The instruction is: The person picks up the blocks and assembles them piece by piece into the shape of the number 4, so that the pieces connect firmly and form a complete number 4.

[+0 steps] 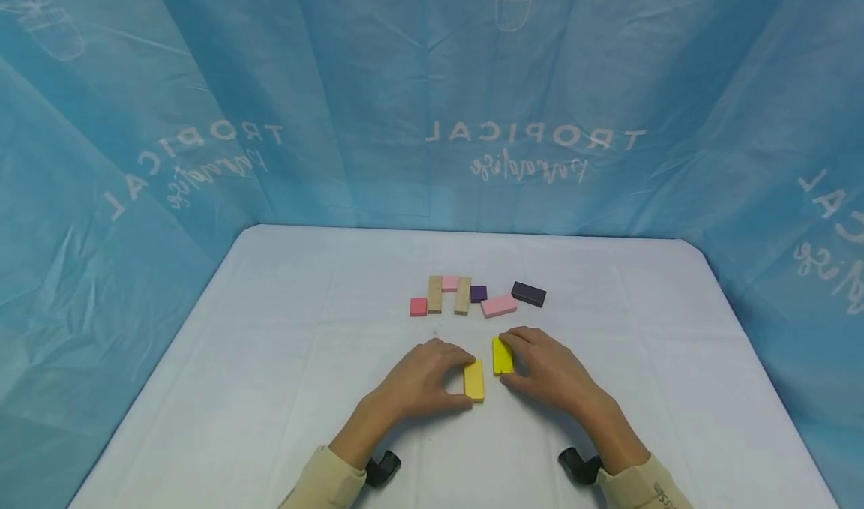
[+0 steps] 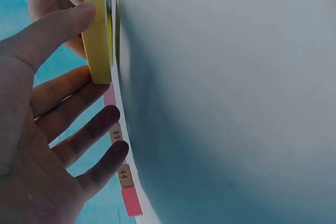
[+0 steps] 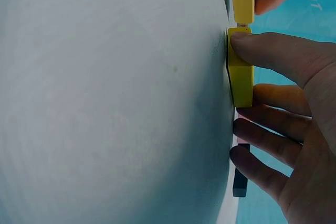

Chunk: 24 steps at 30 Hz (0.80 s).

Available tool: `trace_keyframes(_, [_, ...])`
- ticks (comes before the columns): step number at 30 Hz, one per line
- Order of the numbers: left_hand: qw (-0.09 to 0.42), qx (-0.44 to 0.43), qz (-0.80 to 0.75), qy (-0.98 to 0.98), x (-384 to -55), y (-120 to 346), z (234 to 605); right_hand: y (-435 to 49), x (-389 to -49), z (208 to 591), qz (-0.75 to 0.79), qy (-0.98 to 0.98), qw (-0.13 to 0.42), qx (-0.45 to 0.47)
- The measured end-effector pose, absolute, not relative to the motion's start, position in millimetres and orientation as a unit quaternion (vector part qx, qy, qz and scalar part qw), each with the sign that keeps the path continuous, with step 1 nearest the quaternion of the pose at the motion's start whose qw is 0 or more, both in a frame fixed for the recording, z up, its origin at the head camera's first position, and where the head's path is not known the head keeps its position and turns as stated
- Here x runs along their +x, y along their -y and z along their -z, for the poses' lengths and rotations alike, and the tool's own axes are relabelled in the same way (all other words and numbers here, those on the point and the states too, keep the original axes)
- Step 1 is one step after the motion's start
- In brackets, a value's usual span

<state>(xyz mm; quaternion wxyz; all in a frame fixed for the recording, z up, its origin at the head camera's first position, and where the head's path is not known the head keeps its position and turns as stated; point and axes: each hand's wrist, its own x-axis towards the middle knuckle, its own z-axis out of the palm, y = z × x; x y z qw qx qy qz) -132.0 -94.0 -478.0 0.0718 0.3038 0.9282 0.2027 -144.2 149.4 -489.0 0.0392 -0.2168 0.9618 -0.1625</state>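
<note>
Between its thumb and fingertips my left hand [image 1: 427, 378] pinches a pale yellow block [image 1: 474, 381] by its two ends. In the left wrist view that yellow block [image 2: 97, 43] appears slightly raised off the tabletop. My right hand [image 1: 548, 366] holds a brighter yellow block [image 1: 502, 356] the same way, thumb at the near end and fingers at the far end. The right wrist view shows this bright yellow block [image 3: 241, 85] low over or on the table; contact is hard to tell. A small gap separates the two blocks, the right one a little farther off.
Behind the hands, a loose row holds a red block [image 1: 418, 307], two wooden blocks [image 1: 435, 294], pink blocks [image 1: 499, 306], a purple block [image 1: 478, 294] and a black block [image 1: 529, 294]. A white cloth covers the table [image 1: 270, 359]. Blue curtains [image 1: 378, 119] surround it.
</note>
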Motion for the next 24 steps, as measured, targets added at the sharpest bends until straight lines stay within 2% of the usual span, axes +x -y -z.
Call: trace_keyframes(24, [0.096, 0.329, -0.197, -0.918, -123.3, 85.8, 479.5, -149.5, -144.0, 488.6, 0.153, -0.963, 0.038, -0.22])
